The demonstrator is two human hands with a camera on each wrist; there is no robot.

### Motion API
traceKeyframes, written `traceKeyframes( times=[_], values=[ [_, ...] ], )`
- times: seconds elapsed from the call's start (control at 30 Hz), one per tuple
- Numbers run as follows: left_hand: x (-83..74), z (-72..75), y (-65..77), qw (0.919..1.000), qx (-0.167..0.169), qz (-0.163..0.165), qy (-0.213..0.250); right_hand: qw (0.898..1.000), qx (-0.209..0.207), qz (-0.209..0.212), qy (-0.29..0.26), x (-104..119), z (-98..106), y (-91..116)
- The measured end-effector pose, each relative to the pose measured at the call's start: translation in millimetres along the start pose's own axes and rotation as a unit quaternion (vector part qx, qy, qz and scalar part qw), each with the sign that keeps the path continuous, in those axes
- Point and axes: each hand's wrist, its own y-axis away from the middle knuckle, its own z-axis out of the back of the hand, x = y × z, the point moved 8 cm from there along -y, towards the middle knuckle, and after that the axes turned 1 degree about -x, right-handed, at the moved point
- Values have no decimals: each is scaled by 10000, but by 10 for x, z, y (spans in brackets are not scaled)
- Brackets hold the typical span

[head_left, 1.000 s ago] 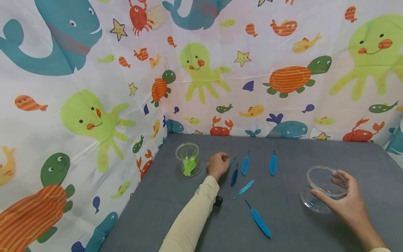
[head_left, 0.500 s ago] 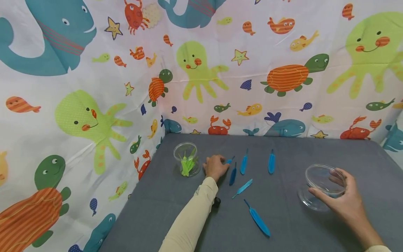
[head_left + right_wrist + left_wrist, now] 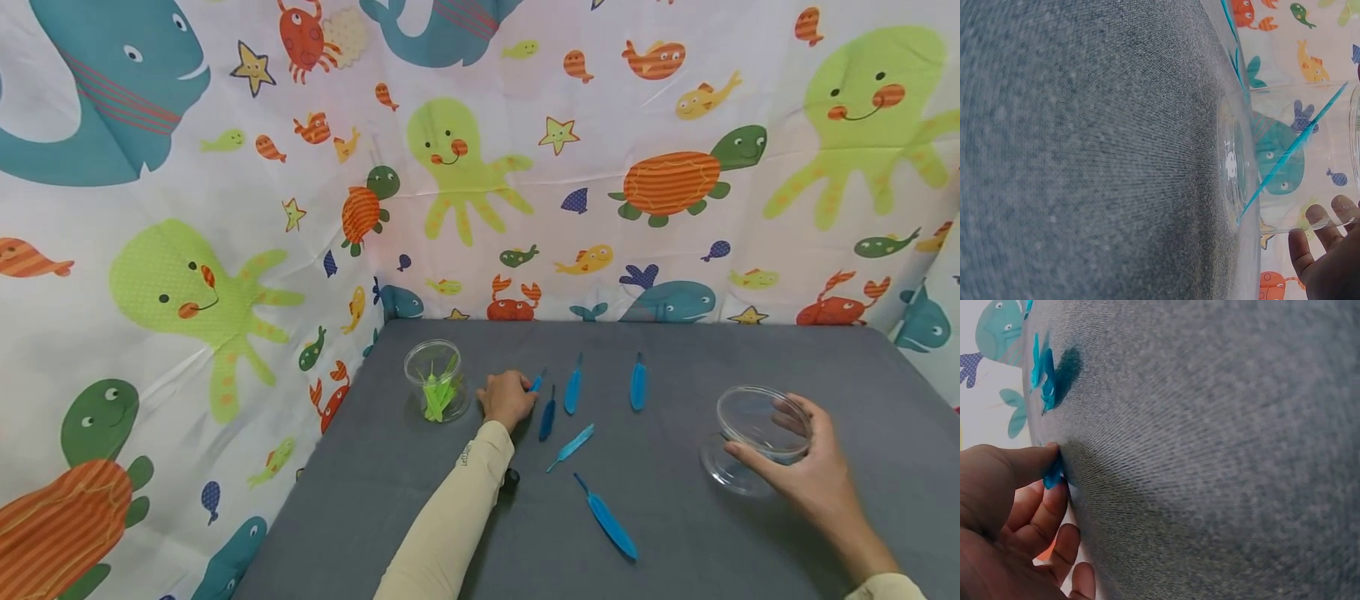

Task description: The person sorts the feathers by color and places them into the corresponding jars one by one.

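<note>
My left hand (image 3: 507, 398) is low over the grey table, pinching a blue feather (image 3: 1054, 475) between thumb and fingertips, close to the cloth in the left wrist view. On the right, my right hand (image 3: 806, 471) grips a clear plastic jar (image 3: 738, 425) around its upper side. One blue feather (image 3: 1294, 147) slants across the inside of that jar in the right wrist view. Several other blue feathers lie on the table: a dark one (image 3: 547, 418), an upright one (image 3: 573, 392), one farther right (image 3: 637, 387), a lighter one (image 3: 573, 444) and a long one (image 3: 611, 525).
A second clear jar (image 3: 435, 354) holding lime-green feathers (image 3: 439, 396) stands left of my left hand. Something small and black (image 3: 512, 479) shows beside the left sleeve. A curtain (image 3: 555, 258) printed with sea animals borders the table at the back and left.
The head view has turned slightly right, so everything slides left in it. My left hand keeps its place at the feather, and my right hand stays on the jar.
</note>
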Motion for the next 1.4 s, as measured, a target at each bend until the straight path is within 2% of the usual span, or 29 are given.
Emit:
traceKeyframes(
  times=[0.17,0.3,0.53,0.73,1.03,1.4],
  values=[
    [3,-11,-11,9998,175,64,17,10000,-15,-27,-20,-10,-8,6],
    [10,-10,-15,9998,192,96,61,10000,0,-25,17,4,-7,4],
    [-18,41,-11,9992,-63,13,399,10000,21,7,5,10,1,8],
    [-135,116,-29,9953,-228,-157,930,10000,-3,74,4,32,9,-3],
    [-454,279,81,9790,-191,-623,1934,9998,26,189,13,56,18,-4],
    [-858,419,212,9570,147,-1014,2713,9999,8,103,-75,31,34,-2]
  ],
)
